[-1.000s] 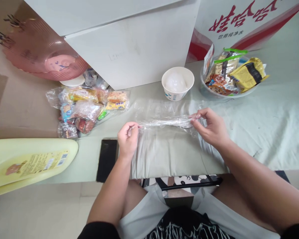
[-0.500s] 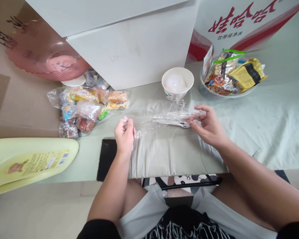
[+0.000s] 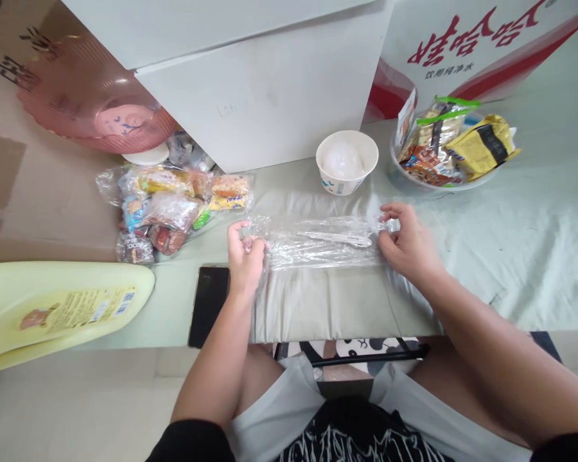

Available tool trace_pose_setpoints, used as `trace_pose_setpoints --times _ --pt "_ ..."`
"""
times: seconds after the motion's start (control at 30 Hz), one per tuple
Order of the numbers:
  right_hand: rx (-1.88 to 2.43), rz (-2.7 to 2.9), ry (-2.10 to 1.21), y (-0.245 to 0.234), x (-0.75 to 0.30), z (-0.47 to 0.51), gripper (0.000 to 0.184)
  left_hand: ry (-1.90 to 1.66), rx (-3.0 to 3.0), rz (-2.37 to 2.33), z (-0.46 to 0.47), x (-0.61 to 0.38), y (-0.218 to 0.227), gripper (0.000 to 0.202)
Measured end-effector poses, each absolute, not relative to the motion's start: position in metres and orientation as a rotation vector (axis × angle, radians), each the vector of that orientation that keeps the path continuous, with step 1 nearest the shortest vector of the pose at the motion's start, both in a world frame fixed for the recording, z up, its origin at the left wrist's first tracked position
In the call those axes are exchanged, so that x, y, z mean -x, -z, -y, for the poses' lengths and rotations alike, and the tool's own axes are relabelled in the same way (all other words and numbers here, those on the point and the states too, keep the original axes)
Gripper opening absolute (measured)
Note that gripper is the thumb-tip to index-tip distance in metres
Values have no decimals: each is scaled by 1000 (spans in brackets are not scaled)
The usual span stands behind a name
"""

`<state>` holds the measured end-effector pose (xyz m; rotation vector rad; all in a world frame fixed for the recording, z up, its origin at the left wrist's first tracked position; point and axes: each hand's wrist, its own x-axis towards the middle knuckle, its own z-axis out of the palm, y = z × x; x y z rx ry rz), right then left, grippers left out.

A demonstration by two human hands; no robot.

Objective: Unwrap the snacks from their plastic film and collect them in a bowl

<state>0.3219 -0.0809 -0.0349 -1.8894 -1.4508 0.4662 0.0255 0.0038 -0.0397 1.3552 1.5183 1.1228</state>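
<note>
A clear sheet of plastic film, wrinkled and shiny, stretches between my hands above the cloth-covered table. My left hand pinches its left end with curled fingers. At the opposite end, my right hand grips the film between thumb and fingers. A slim white tool, possibly a utility knife, shows in the middle of the film; whether it lies under or on it I cannot tell. Just beyond stands a white paper bowl with a whitish, translucent round thing inside.
Wrapped snacks lie in a heap at the left, by a pink ribbed dish. A black phone and a yellow bottle are nearer. White boxes stand behind. A clear bowl of snack packets sits at right.
The film has been spread from a narrow, bunched strip into a wider, flatter sheet between my hands. My right-hand fingers have closed in more on its end. The view has shifted slightly.
</note>
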Motion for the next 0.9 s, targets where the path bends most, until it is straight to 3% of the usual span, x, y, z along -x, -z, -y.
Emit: trace_pose_setpoints --times 0.07,0.23,0.33,0.47,0.57,0.7,0.8,0.9 --pt "1954 1535 -344 38 -322 83 46 -1125 -1339 -1500 -4 -26 40 46" --pt "2145 1654 -58 35 -319 95 48 -1011 -1741 -1679 -6 -27 40 35" --pt "1949 1783 82 27 -314 101 41 -910 -1991 -1768 -6 -31 41 42" --pt "1536 2089 -65 26 -299 102 28 -836 -2059 -1794 -5 -32 43 39" --pt "1530 2189 -115 33 -290 99 8 -945 -2099 -1774 0 -31 39 31" --pt "1580 2099 -38 37 -285 94 13 -1165 -2366 -1459 23 -41 31 35" --pt "1533 2071 -89 30 -277 98 11 -895 -2531 -1139 40 -54 31 50" --pt "1338 2078 -296 11 -269 110 6 -830 -2401 -1112 42 -60 32 40"
